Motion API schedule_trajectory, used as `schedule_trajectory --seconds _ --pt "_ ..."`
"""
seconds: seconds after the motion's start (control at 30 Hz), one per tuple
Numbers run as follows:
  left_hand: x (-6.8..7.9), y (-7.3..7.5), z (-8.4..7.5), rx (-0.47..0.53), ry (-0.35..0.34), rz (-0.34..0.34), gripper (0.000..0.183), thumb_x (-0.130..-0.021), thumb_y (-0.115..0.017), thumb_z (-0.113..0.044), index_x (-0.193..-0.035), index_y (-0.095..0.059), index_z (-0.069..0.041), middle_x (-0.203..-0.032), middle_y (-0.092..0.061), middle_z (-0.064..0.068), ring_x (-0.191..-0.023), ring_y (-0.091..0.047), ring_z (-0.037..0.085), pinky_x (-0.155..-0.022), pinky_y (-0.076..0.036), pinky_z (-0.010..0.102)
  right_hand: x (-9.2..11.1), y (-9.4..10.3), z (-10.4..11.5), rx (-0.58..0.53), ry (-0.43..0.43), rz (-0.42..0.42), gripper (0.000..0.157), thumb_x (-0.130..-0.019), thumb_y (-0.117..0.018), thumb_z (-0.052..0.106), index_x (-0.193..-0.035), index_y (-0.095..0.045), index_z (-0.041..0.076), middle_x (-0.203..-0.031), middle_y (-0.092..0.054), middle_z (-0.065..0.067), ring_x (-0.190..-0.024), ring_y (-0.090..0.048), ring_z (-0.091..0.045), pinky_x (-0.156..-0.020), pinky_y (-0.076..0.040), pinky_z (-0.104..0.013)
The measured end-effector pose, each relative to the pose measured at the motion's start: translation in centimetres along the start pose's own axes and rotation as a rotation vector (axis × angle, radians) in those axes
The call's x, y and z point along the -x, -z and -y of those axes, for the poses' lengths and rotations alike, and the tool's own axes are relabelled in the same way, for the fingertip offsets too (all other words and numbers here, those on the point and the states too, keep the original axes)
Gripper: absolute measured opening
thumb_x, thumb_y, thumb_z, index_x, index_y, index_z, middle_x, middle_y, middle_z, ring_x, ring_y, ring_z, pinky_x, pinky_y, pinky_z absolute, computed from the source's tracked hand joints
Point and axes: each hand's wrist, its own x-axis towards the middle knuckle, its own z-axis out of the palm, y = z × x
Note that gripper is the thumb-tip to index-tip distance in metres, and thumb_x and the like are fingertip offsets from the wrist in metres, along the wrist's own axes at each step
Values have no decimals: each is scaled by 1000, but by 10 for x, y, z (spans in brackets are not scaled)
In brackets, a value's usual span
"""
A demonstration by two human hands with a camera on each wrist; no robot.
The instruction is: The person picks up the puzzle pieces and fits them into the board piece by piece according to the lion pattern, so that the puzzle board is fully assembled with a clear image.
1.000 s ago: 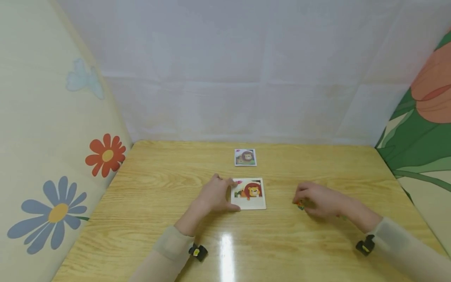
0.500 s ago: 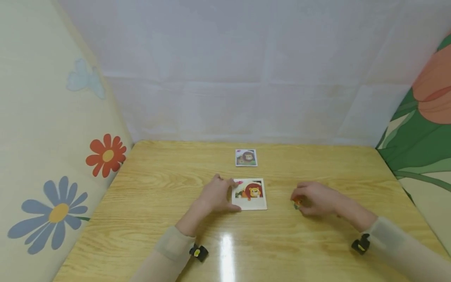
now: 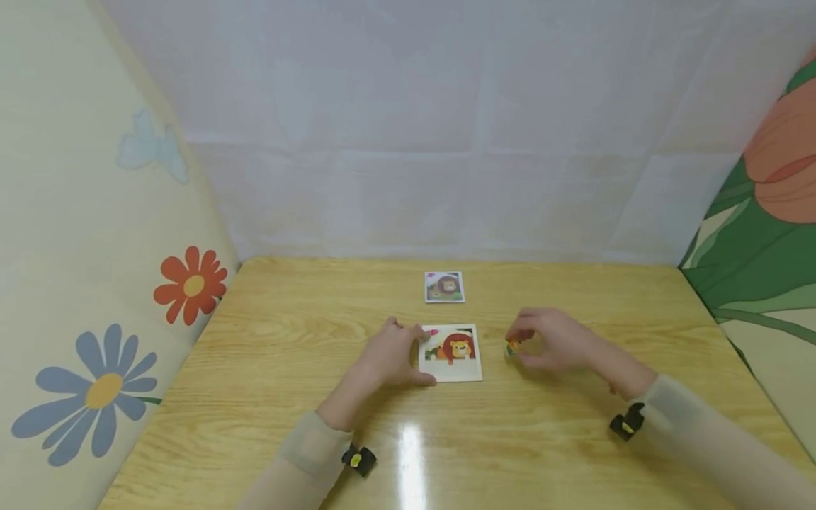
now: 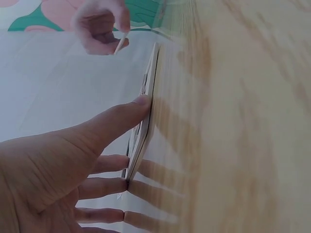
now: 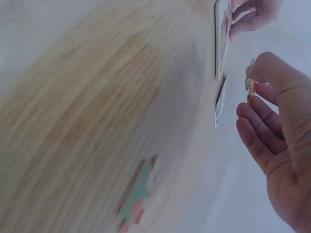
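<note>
A square puzzle board (image 3: 460,370) lies flat on the table, its upper half filled with a lion picture and its lower half pale. My left hand (image 3: 382,354) rests at its left side. In the left wrist view the thumb (image 4: 131,114) touches the near edge, with the other fingers extended at the board's side. To the right, my right hand (image 3: 557,340) pinches a small puzzle piece (image 3: 512,347) between thumb and fingers above the table. In the right wrist view that puzzle piece (image 5: 250,87) is mostly hidden by the fingertips.
A smaller card (image 3: 444,287) with a full lion picture lies behind the board. Green and pink puzzle pieces (image 5: 136,194) lie on the table in the right wrist view; the right arm hides them in the head view. A white cloth (image 3: 414,142) hangs behind the table.
My right hand has moved left and slightly away from me, bringing the pinched puzzle piece nearer the board. The left hand and the board stay put.
</note>
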Motion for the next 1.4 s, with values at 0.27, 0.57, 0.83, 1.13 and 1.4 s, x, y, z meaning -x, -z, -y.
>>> schedule_trajectory --seconds 0.27,0.57,0.83,1.13,1.4 --pt "1 -1 3 -15 0 26 84 -70 -96 -52 -139 -68 -14 -119 -72 16 -113 -60 33 -93 -61 49 -30 -8 10 -103 6 -45 24 -86 -84 15 -109 -80 12 -100 -75 3 -89 -71 -10 -82 -63 -28" --pt "-3 4 6 -49 -16 39 88 -68 -96 -53 -142 -67 -16 -122 -72 13 -111 -63 31 -91 -61 49 -61 -23 33 -200 15 -2 25 -84 -84 13 -108 -80 9 -100 -77 -2 -90 -72 -15 -82 -62 -25" --pt "-4 10 10 -111 -60 17 89 -67 -95 -57 -141 -68 -14 -126 -75 12 -114 -69 32 -91 -62 49 -75 -45 48 -271 21 20 22 -86 -84 17 -107 -81 10 -101 -79 -1 -89 -71 -8 -79 -60 -21" --pt "-5 9 19 -50 -118 40 93 -67 -98 -52 -146 -65 -15 -164 -51 11 -149 -52 37 -118 -48 56 -83 -63 55 -230 69 -1 19 -83 -82 15 -101 -82 10 -95 -78 1 -85 -68 -8 -76 -57 -18" --pt "-10 7 19 3 -112 76 98 -68 -98 -54 -149 -61 -14 -156 -58 19 -143 -56 44 -117 -49 58 -85 -66 63 -190 56 -9 17 -81 -81 14 -98 -81 10 -91 -77 0 -81 -67 -8 -74 -54 -16"
